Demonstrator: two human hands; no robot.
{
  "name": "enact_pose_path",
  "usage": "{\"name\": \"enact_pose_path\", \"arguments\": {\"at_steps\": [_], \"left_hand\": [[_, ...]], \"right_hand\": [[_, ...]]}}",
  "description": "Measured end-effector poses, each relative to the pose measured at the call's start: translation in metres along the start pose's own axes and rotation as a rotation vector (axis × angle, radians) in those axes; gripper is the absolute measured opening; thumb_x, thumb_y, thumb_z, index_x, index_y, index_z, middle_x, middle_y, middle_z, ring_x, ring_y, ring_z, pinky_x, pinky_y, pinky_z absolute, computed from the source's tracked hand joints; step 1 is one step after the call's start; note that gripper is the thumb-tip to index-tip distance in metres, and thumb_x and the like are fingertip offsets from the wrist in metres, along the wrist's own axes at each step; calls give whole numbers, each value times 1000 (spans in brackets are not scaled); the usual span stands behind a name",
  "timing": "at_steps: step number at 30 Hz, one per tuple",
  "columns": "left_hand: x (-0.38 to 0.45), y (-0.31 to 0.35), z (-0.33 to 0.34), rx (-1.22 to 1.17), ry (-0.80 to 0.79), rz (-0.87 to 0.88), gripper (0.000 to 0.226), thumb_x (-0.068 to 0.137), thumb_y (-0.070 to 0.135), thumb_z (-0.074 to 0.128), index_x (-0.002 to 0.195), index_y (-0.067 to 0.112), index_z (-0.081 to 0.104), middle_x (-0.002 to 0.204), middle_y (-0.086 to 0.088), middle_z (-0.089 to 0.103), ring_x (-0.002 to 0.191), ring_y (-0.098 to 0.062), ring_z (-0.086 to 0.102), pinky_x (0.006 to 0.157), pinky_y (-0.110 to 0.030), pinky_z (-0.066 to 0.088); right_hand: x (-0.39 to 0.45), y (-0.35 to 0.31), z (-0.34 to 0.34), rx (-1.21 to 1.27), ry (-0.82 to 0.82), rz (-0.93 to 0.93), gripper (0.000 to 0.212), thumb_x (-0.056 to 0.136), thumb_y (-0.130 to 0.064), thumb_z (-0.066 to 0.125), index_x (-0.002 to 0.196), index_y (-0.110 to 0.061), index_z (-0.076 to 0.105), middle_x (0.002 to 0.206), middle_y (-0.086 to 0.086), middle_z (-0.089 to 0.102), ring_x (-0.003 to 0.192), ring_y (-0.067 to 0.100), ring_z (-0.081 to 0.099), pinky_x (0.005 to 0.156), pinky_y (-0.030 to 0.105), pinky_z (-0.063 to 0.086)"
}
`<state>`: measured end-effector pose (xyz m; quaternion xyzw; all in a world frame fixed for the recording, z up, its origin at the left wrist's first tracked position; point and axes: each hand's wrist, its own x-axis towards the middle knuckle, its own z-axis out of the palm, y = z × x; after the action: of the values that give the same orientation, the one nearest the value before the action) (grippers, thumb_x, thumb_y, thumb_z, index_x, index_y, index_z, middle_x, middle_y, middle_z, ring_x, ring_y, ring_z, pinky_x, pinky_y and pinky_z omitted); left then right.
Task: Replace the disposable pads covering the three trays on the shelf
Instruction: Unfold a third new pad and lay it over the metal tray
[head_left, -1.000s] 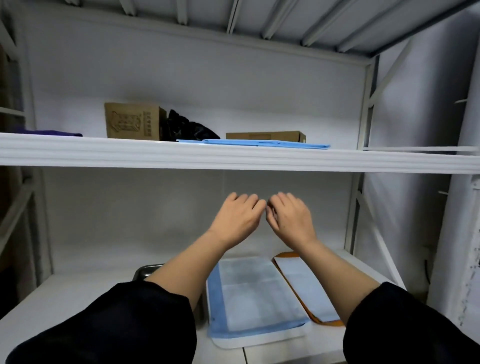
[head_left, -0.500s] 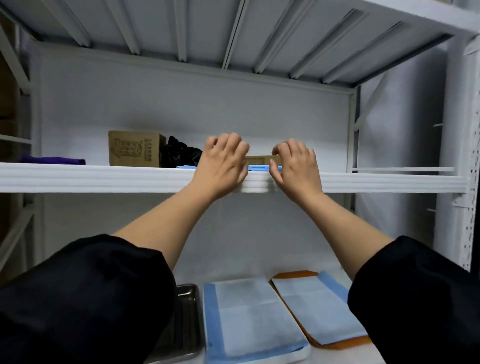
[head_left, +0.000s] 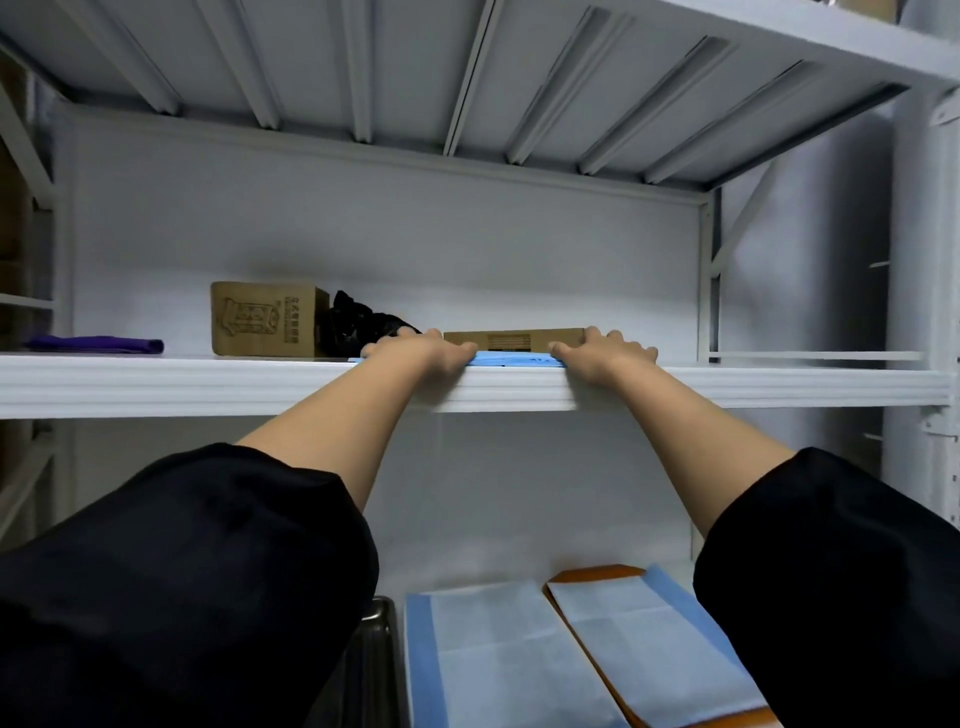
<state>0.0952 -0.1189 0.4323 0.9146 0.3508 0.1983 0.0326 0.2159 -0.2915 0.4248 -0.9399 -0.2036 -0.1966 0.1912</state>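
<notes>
A flat stack of blue disposable pads (head_left: 511, 359) lies at the front edge of the upper shelf (head_left: 208, 384). My left hand (head_left: 423, 351) and my right hand (head_left: 602, 353) rest palm down on the stack's two ends, thumbs at its front edge. Whether they pinch a pad is hidden. On the lower shelf, a bare metal tray (head_left: 382, 649) shows beside my left sleeve. To its right lies a blue-edged pad (head_left: 493, 660), its tray hidden. Further right, an orange tray (head_left: 587, 574) carries another pad (head_left: 649, 639).
Behind the pads on the upper shelf stand a tall cardboard box (head_left: 265, 319), a black bundle (head_left: 358, 327) and a low cardboard box (head_left: 514, 339). A purple cloth (head_left: 98, 344) lies far left. White uprights (head_left: 919, 312) close the right side.
Both hands rose from the space under the upper shelf to its front edge, then spread apart onto the blue pad stack. The view tilted upward.
</notes>
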Motion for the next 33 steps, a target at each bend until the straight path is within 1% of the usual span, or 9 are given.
{"name": "enact_pose_path", "arguments": {"at_steps": [4, 9, 14, 17, 21, 24, 27, 29, 33], "left_hand": [[10, -3, 3, 55, -44, 49, 89, 64, 71, 15, 130, 23, 51, 138, -9, 48, 124, -34, 45, 105, -49, 33], [-3, -4, -1, 51, -15, 86, 79, 67, 65, 15, 116, 20, 57, 123, -10, 57, 110, -33, 52, 101, -47, 38], [-28, -5, -5, 83, 94, 95, 67, 82, 67, 18, 111, 19, 55, 108, -7, 56, 101, -30, 52, 95, -42, 40], [-45, -6, 1, 107, 214, 114, 77, 82, 78, 17, 110, 18, 57, 102, -7, 57, 98, -28, 53, 81, -36, 39], [-64, -15, 18, 170, 423, 300, 86, 71, 87, 33, 117, 18, 54, 117, -4, 56, 107, -26, 53, 84, -37, 41], [-65, -24, 34, 236, 563, 488, 74, 73, 66, 58, 130, 21, 47, 125, 2, 57, 114, -23, 54, 87, -35, 42], [-64, -33, 41, 219, 724, 583, 53, 66, 17, 75, 118, 16, 62, 99, -2, 69, 85, -26, 66, 65, -33, 48], [-64, -39, 48, 184, 886, 632, 50, 60, 0, 68, 108, 12, 67, 89, -5, 70, 74, -28, 66, 59, -32, 49], [-76, -53, 75, 157, 1057, 652, 53, 77, -4, 38, 119, 14, 65, 120, -8, 66, 109, -34, 62, 87, -43, 49]], "right_hand": [[4, 0, -1, 22, 20, 33, 44, 93, -43, 35, 127, -18, 46, 125, 6, 54, 114, 29, 50, 83, 35, 29], [9, 8, 4, 113, 203, 14, 33, 90, -14, 42, 117, -20, 59, 121, 7, 56, 111, 30, 51, 89, 33, 37], [4, 20, 9, 602, 411, 67, 48, 82, 6, 32, 101, -22, 67, 120, 3, 58, 105, 26, 54, 80, 27, 41], [-13, 23, 14, 909, 498, 143, 47, 81, 7, 33, 102, -22, 64, 118, -1, 60, 90, 15, 52, 77, 21, 35], [-29, 26, 24, 1372, 638, 246, 40, 81, 6, 44, 108, -19, 61, 106, -7, 62, 96, 13, 59, 77, 17, 37], [-41, 28, 33, 1669, 690, 304, 36, 82, 5, 53, 108, -19, 56, 104, -4, 59, 96, 12, 59, 76, 14, 43], [-53, 28, 44, 1880, 664, 365, 44, 82, 2, 59, 120, -18, 49, 108, -1, 54, 89, 14, 56, 79, 19, 47], [-59, 31, 51, 1989, 576, 392, 54, 82, 0, 62, 130, -17, 43, 108, -3, 50, 89, 13, 55, 85, 26, 48], [-68, 53, 66, 1951, 401, 322, 46, 85, -5, 61, 129, -17, 50, 101, -1, 60, 85, 12, 60, 81, 31, 51]]}}
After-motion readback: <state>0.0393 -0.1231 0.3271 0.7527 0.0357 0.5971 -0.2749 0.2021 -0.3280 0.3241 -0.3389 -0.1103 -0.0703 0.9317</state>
